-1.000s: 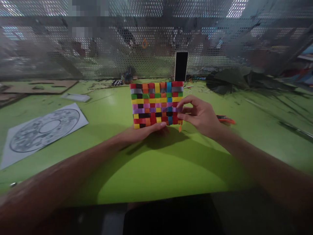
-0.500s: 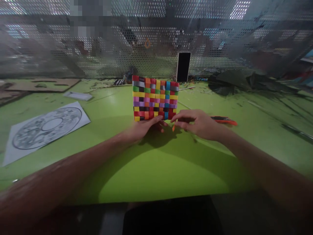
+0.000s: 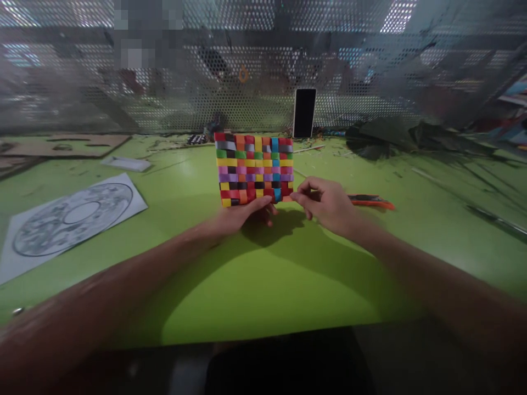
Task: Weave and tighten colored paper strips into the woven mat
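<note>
A woven panel of many-coloured strips (image 3: 255, 170) is held up, its face toward me, above the green table. My left hand (image 3: 249, 211) grips its bottom edge, thumb in front and fingers behind and below. At the panel's lower right corner, my right hand (image 3: 319, 200) pinches the end of a short orange strip (image 3: 287, 199) between thumb and forefinger. The strip reaches sideways to the bottom edge of the panel. Just right of that hand an orange box cutter (image 3: 370, 201) lies on the table.
A printed ring drawing on white paper (image 3: 74, 219) lies to the left, with cut cardboard (image 3: 82, 144) behind it. A phone (image 3: 304, 113) stands against the perforated metal screen (image 3: 255, 66). Dark leaves (image 3: 382, 137) and a thin metal tool (image 3: 498, 220) are at right on the green table (image 3: 230, 296).
The orange strip, which hung down from my right fingertips, now lies level along the panel's bottom edge. My left hand still holds the panel, and the view has shifted slightly.
</note>
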A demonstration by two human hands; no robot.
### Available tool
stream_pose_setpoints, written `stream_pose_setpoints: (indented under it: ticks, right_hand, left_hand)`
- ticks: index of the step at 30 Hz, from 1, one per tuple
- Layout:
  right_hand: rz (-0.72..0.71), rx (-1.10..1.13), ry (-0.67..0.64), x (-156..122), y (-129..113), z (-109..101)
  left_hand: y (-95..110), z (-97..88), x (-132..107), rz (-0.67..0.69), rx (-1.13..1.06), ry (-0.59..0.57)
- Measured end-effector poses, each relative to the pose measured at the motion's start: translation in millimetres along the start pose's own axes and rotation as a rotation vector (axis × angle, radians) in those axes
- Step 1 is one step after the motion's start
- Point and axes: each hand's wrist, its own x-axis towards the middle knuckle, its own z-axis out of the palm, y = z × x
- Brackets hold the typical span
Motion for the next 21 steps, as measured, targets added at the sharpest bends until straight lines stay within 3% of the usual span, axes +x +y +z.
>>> stream_pose_setpoints:
  ticks: [5, 12, 17, 21]
  right_hand:
    - [-0.036, -0.003, 0.036, 0, 4, 0]
    - [-0.015, 0.006, 0.030, 0, 1, 1]
    - [-0.002, 0.085, 0.054, 2, -2, -6]
    - [0.008, 0.174, 0.034, 3, -4, -9]
  left_hand:
    - [1, 0.7, -3, 0.057, 0.036, 0.029]
    - [4, -2.5, -3, -0.031, 0.085, -0.009]
    - [0, -4.6, 2, -0.080, -0.042, 0.038]
    - [-4, -3.0, 4, -0.034, -0.108, 0.063]
